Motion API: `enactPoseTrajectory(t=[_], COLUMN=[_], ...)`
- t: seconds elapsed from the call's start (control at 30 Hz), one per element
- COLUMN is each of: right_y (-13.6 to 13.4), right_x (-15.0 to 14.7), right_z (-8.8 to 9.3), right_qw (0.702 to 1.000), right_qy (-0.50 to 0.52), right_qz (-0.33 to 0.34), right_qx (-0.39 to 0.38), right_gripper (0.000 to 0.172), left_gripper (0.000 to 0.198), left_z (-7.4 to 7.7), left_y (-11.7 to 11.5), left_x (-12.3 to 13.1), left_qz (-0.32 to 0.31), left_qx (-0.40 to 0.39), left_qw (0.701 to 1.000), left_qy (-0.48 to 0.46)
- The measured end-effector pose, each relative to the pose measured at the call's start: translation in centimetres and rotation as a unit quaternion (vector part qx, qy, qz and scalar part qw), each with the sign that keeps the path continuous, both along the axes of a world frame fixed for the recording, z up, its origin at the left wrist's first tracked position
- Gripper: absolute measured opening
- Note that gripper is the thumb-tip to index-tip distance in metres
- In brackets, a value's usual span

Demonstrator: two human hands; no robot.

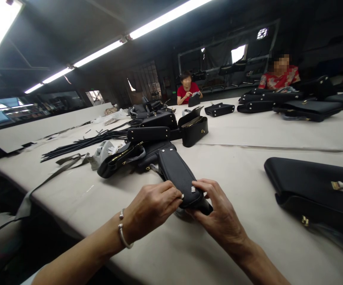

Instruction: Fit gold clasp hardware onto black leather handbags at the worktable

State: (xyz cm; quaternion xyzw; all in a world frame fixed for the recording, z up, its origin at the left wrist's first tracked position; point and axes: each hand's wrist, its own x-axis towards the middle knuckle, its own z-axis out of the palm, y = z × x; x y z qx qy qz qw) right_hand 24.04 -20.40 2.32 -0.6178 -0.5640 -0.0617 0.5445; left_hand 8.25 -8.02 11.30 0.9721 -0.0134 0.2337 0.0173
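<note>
The left hand and right hand are clamped on the near end of the black bag on the table; its edge is seemingly being pressed; even pressure is called for.

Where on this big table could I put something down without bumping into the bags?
Bare table lies between the right hand and the flat black bag at the right, and farther back past the open bag. Another patch lies left of the left hand. It is crowded at the pile of bags and straps beyond the held bag.
</note>
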Motion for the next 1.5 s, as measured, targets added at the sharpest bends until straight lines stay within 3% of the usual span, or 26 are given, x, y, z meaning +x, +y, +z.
enactPoseTrajectory(t=[0.2,0.4,0.57,0.7,0.8,0.9,1.1,1.17,1.3,1.37,1.43,1.5], right_y=[-0.2,-0.2,0.0,-0.1,-0.2,-0.2,-0.1,-0.1,-0.1,-0.2,-0.2,-0.2], right_x=[0.1,0.0,0.1,0.0,-0.1,-0.1,0.2,0.2,0.1,0.1,0.1,0.1], right_z=[0.2,0.3,0.3,0.3,0.2,0.2,0.2,0.1,0.0,0.0,0.1,0.2], right_qw=[1.0,1.0,1.0,1.0,1.0,1.0,1.0,1.0,1.0,1.0,1.0,1.0], right_qy=[0.008,0.01,0.011,0.011,0.007,0.009,0.011,0.009,0.006,0.006,0.008,0.012], right_qz=[-0.002,0.003,-0.003,-0.009,-0.009,-0.013,-0.012,-0.013,-0.009,-0.007,-0.005,-0.001], right_qx=[0.008,0.017,0.016,0.016,0.01,0.003,-0.002,-0.004,-0.008,-0.006,-0.005,-0.007], right_gripper=[0.056,0.056,0.054,0.052,0.052,0.052,0.052,0.053,0.057,0.056,0.055,0.054], left_gripper=[0.018,0.019,0.023,0.021,0.014,0.012,0.007,0.002,0.007,0.009,0.016,0.023], left_z=[0.5,0.6,0.5,-0.2,-0.3,0.4,0.7,0.4,0.6,0.9,1.3,1.5], left_y=[-2.5,-3.5,-2.9,-1.7,-0.9,-0.2,0.6,0.6,0.5,0.3,0.1,-0.2], left_x=[0.4,0.9,1.3,1.2,1.1,1.1,0.8,0.8,1.6,2.2,2.6,2.9], left_qz=[0.07,0.08,0.06,0.078,0.124,0.166,0.147,0.118,0.028,0.004,0.008,0.019], left_qx=[0.175,0.234,0.248,0.15,-0.055,-0.237,-0.317,-0.392,-0.572,-0.569,-0.47,-0.323], left_qw=[0.982,0.969,0.966,0.985,0.991,0.957,0.937,0.912,0.82,0.823,0.883,0.946], left_qy=[0.016,-0.022,-0.033,-0.04,-0.019,0.021,0.016,-0.012,-0.018,-0.012,-0.007,-0.005])
